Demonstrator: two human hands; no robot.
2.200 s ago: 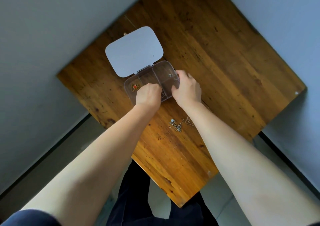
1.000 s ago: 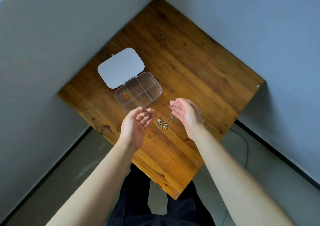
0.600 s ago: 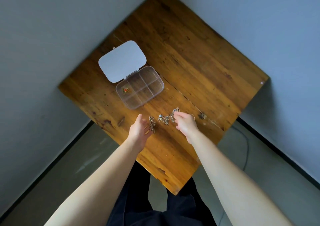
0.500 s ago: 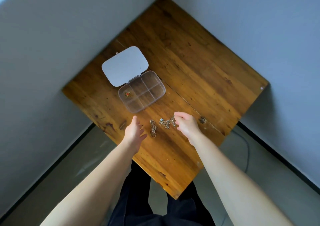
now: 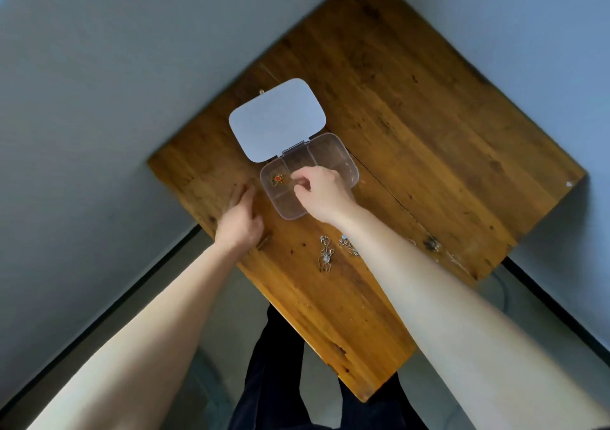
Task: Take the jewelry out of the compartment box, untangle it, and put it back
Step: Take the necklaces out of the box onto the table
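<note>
A clear compartment box (image 5: 343, 159) lies on the wooden table (image 5: 412, 106) with its white lid (image 5: 277, 119) flipped open. A red and gold jewelry piece (image 5: 278, 178) sits in the box's left compartment. My right hand (image 5: 325, 193) hovers over the box, fingertips curled together just right of that piece; whether they pinch anything is hidden. My left hand (image 5: 239, 220) rests flat on the table left of the box, holding nothing. A silver chain (image 5: 325, 257) and a second chain piece (image 5: 349, 247) lie on the table near my right forearm.
Another small tangle of jewelry (image 5: 432, 244) lies near the table's right front edge. The table stands in a corner between grey walls (image 5: 99, 66). My dark trousers (image 5: 274, 380) show below the table's near corner.
Both hands left the chains on the table. My right hand moved up into the box toward the red piece. My left hand slid to the table beside the box.
</note>
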